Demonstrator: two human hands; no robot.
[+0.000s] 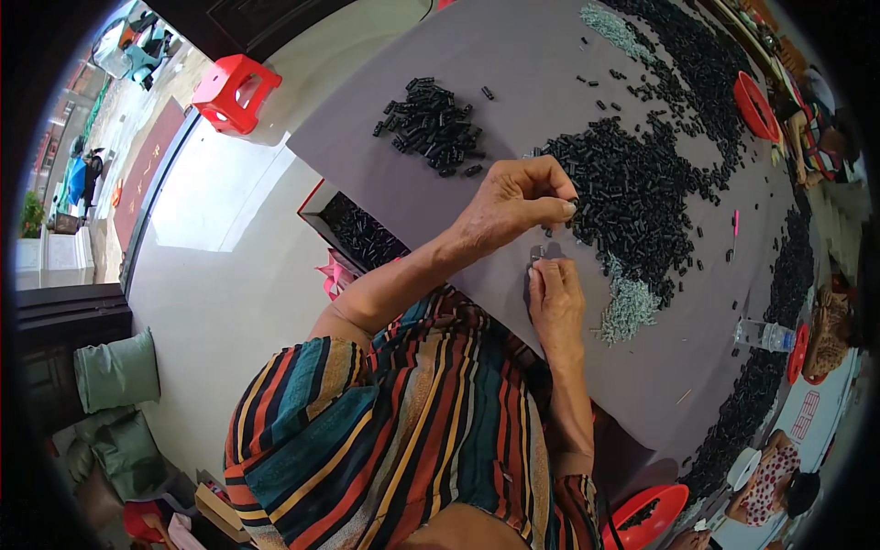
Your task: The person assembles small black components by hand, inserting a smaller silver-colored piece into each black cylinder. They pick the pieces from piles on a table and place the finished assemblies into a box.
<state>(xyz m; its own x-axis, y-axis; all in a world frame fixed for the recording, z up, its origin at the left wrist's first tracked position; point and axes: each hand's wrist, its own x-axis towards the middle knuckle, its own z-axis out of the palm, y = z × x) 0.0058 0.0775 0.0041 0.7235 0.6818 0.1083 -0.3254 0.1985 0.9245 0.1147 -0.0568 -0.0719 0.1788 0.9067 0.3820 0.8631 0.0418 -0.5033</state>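
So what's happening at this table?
A person in a striped top sits at a grey table strewn with small black tubular pieces. The left hand pinches one piece at the edge of the big heap. The right hand presses a small flat grey part to the tabletop.

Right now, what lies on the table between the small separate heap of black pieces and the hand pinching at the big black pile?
In the head view, only bare grey tabletop separates the small heap from the left hand.
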